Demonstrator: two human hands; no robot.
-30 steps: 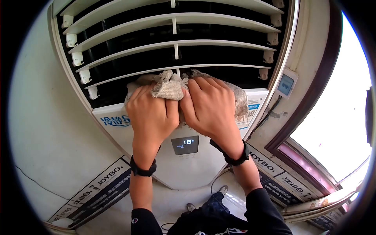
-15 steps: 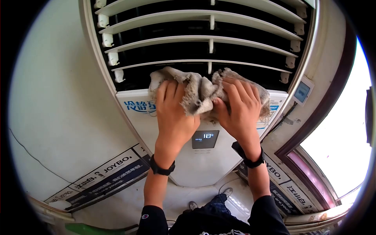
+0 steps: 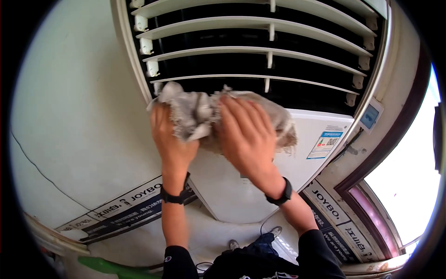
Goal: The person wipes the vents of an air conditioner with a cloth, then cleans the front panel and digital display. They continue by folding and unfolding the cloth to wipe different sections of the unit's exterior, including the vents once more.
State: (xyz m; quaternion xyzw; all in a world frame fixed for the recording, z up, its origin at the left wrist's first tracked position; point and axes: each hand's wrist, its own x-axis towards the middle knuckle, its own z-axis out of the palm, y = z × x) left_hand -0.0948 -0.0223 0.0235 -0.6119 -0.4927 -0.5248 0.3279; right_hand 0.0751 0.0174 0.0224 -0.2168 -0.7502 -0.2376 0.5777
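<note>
A grey, frayed cloth [image 3: 197,111] is pressed against the front of a tall white air conditioner [image 3: 320,125], just under its lowest louvre [image 3: 260,77]. My left hand [image 3: 169,139] grips the bunched left end of the cloth near the unit's left edge. Spread flat, my right hand [image 3: 246,135] presses the cloth's right part onto the white panel. Both wrists wear black bands. The hands and cloth hide the display on the panel.
Several white louvres [image 3: 260,49] span the dark vent above. An energy sticker [image 3: 324,144] sits on the panel's right. A small wall controller [image 3: 370,116] hangs by the brown window frame [image 3: 395,139]. Printed floor strips [image 3: 125,204] lie below, a green object [image 3: 111,267] at bottom left.
Both hands and the cloth have slid left along the top of the panel, from its middle to the left edge. The display, visible earlier, is now covered.
</note>
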